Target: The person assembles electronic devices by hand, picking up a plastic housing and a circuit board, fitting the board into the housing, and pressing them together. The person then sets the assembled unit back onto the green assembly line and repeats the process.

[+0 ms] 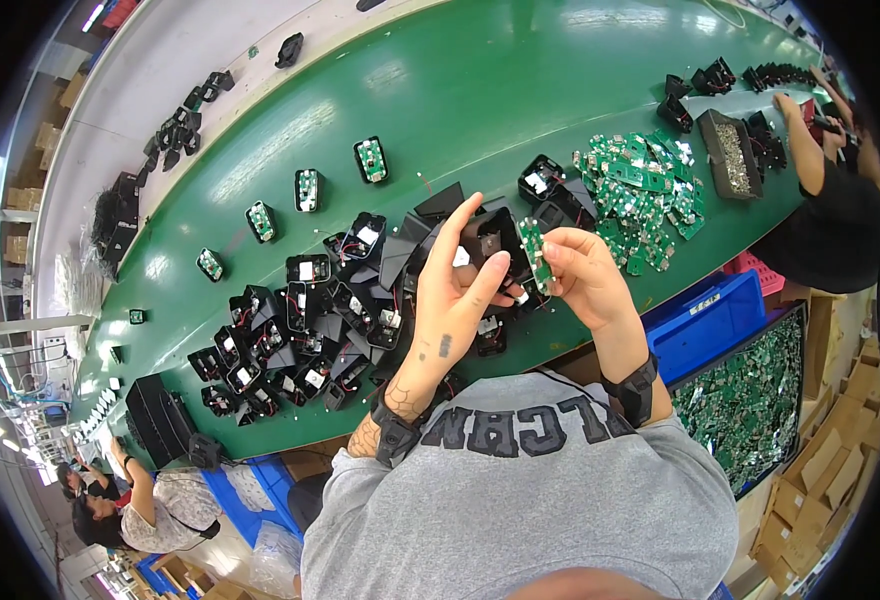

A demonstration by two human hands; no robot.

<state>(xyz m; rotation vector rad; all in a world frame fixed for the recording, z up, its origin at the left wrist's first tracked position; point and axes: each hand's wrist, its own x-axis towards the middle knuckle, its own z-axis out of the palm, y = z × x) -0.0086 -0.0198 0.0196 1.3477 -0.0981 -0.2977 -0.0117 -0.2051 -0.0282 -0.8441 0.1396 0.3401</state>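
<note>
My right hand (592, 278) pinches a narrow green circuit board (533, 252) between thumb and fingers, holding it upright over the table's near side. My left hand (452, 290) is just left of the board, around an open black plastic case (495, 232). Its index finger stretches along the case's left side, and the thumb lies across the near side. The other fingers are mostly hidden, with tips showing near a small white connector (522, 297). Left of my hands lies a heap of black cases (310, 320) with red wires and white parts inside.
Loose green boards (645, 190) are piled at the right, beside a bin of small metal parts (730, 155). Several board-filled cases (307, 190) stand in a row across the green table (440, 90). A blue crate (705, 320) sits at the near right; other people work at both ends.
</note>
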